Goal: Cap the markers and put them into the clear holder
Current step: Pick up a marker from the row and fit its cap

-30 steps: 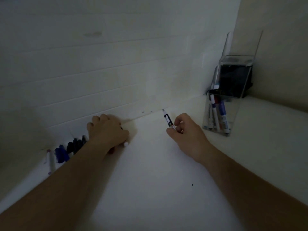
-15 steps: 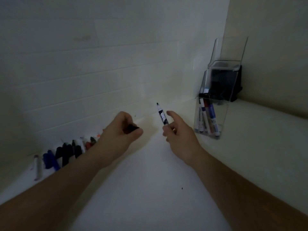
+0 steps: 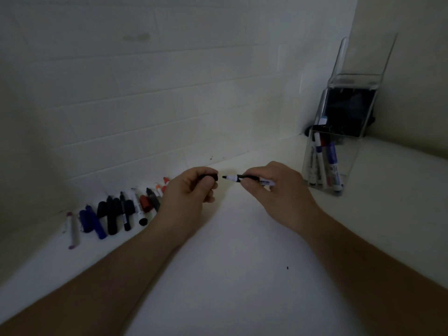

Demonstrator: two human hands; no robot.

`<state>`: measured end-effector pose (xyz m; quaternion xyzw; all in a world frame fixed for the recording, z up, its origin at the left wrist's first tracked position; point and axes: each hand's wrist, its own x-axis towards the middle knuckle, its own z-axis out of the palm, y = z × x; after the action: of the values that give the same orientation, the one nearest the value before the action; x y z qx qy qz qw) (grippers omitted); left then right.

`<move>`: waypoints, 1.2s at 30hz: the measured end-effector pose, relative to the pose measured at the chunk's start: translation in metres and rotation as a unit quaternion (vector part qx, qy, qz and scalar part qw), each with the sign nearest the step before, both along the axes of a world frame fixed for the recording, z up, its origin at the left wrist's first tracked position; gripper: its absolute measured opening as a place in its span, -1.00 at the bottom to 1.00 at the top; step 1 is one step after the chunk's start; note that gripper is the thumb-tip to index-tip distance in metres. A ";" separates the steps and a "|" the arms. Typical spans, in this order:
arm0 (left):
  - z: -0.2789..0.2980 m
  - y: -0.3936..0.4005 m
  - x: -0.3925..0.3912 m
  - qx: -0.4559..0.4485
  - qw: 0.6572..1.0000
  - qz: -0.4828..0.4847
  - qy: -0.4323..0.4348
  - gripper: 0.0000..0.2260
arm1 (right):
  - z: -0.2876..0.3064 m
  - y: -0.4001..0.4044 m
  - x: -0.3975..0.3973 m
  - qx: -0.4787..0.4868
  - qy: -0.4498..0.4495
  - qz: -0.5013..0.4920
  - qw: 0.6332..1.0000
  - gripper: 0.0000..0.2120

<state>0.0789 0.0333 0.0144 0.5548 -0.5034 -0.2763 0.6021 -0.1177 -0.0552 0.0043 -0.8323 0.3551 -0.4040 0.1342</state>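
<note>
My right hand [image 3: 278,192] holds an uncapped black-tipped white marker [image 3: 238,178] level, its tip pointing left. My left hand [image 3: 189,192] pinches a black cap [image 3: 211,177], whose open end faces the tip across a small gap. The clear holder [image 3: 349,166] stands at the right by the wall corner with several capped markers [image 3: 324,163] upright inside. A row of loose markers and caps [image 3: 121,212] lies along the wall at the left, partly hidden behind my left hand.
The white counter [image 3: 230,275] meets a tiled wall behind and a plain wall at the right. A tall clear stand with a dark object [image 3: 346,110] sits behind the holder. A lone purple-ended marker [image 3: 72,229] lies at the far left.
My left hand has lifted a black cap from the row and brought it toward the middle. My right hand has turned the marker from upright to level, tip facing the cap.
</note>
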 end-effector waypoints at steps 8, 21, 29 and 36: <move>0.000 0.002 -0.003 0.000 0.999 -0.029 -0.031 -0.81 | 0.002 0.004 0.000 -0.017 0.030 -0.008 0.999 -0.65; 0.002 0.000 -0.004 0.022 0.887 0.018 -0.461 -0.83 | 0.019 0.021 -0.005 -0.179 0.146 -0.056 0.971 -0.79; 0.005 0.007 -0.006 -0.018 0.880 0.033 -0.474 -0.88 | 0.018 0.022 -0.006 -0.141 0.139 -0.031 0.980 -0.79; 0.006 0.008 -0.006 -0.025 0.874 0.047 -0.482 -0.85 | 0.010 0.024 0.001 -0.099 0.098 -0.022 0.990 -0.70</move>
<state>0.0733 0.0414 0.0202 0.6268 -0.7116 0.0664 0.3105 -0.1171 -0.0313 0.0139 -0.8688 0.3430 -0.3570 0.0067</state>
